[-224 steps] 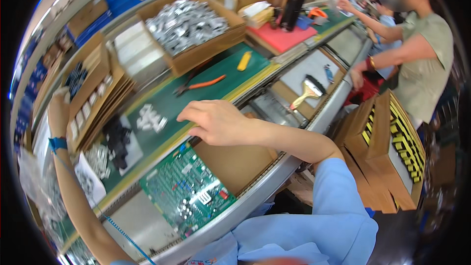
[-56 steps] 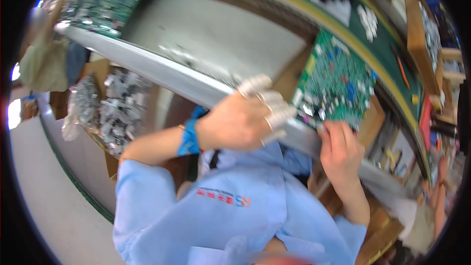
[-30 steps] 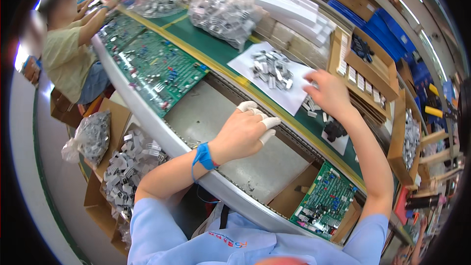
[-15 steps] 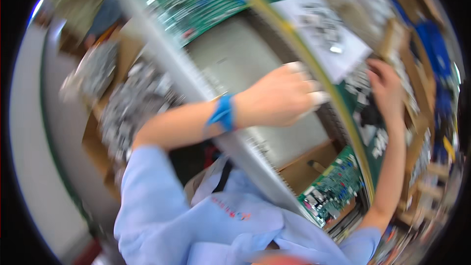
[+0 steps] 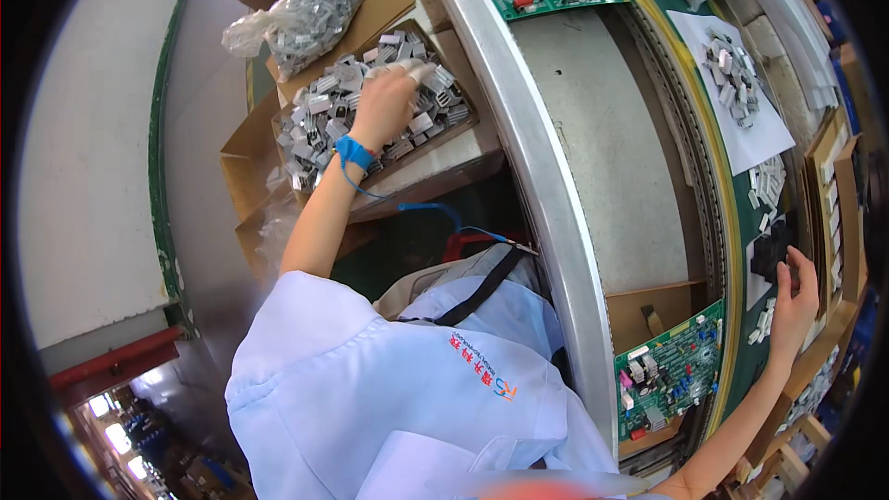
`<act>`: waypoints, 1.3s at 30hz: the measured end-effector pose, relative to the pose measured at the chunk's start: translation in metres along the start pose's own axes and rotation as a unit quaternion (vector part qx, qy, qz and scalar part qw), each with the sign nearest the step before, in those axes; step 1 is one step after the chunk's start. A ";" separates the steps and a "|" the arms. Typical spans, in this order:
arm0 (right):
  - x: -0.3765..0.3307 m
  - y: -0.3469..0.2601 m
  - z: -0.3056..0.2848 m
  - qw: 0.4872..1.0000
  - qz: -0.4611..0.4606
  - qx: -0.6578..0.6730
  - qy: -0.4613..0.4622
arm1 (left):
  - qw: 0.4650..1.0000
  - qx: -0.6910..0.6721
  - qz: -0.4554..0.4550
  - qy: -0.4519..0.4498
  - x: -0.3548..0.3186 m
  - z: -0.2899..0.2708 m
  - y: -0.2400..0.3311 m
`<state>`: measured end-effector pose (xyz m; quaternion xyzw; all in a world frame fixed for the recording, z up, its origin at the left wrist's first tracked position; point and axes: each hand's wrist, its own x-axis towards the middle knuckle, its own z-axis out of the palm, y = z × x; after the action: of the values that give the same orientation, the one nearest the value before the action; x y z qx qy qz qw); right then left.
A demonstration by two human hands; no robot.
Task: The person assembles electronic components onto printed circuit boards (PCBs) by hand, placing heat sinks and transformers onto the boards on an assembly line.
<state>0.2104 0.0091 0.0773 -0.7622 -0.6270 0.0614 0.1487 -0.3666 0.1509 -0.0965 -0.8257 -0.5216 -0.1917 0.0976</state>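
My left hand [image 5: 387,104], with pale finger covers, reaches into a cardboard box heaped with small silvery metal heatsinks [image 5: 319,134]. Its fingers are stretched over the pile and slightly apart, their tips partly lost among the pieces. A blue wrist strap [image 5: 354,152] circles that wrist, its cord trailing toward my lap. At the far right, my right hand [image 5: 796,307] is beside a small cluster of black parts [image 5: 769,252]. Its thumb and fingers are apart, fingertips at the edge of the cluster; I see nothing held between them.
A metal rail [image 5: 546,167] runs between the box and a conveyor carrying green circuit boards [image 5: 671,366]. Beyond the yellow edge, a white paper [image 5: 693,37] bears more metal pieces. A plastic bag of parts [image 5: 310,23] rests behind the box. Cardboard trays [image 5: 838,194] line the right side.
My left hand has swung left from above the conveyor into the box of heatsinks. My right hand has moved nearer along the side bench to the black parts. My view has turned left.
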 end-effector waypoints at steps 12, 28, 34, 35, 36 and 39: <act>-0.080 0.007 -0.014 0.996 -0.016 -0.060 0.063 | 0.951 0.143 0.044 -0.271 0.031 0.036 -0.031; -0.186 -0.008 -0.009 0.983 0.082 0.060 0.151 | 0.677 -0.631 0.171 -0.338 0.082 -0.125 0.270; -0.223 -0.025 -0.011 0.966 0.118 0.169 0.159 | 0.489 -0.726 0.124 -0.467 0.066 -0.124 0.347; -0.225 -0.030 -0.010 0.964 0.105 0.184 0.159 | 0.476 -0.728 0.117 -0.479 0.064 -0.125 0.356; -0.228 -0.035 -0.008 0.963 0.091 0.199 0.160 | 0.475 -0.728 0.120 -0.481 0.063 -0.125 0.362; -0.234 -0.046 -0.001 0.948 0.085 0.279 0.128 | 0.499 -0.721 0.084 -0.474 0.054 -0.125 0.375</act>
<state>0.1191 -0.2112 0.0705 -0.7419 -0.4933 0.1481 0.4292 -0.0356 -0.0133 0.0538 -0.6164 -0.0990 -0.0726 -0.7778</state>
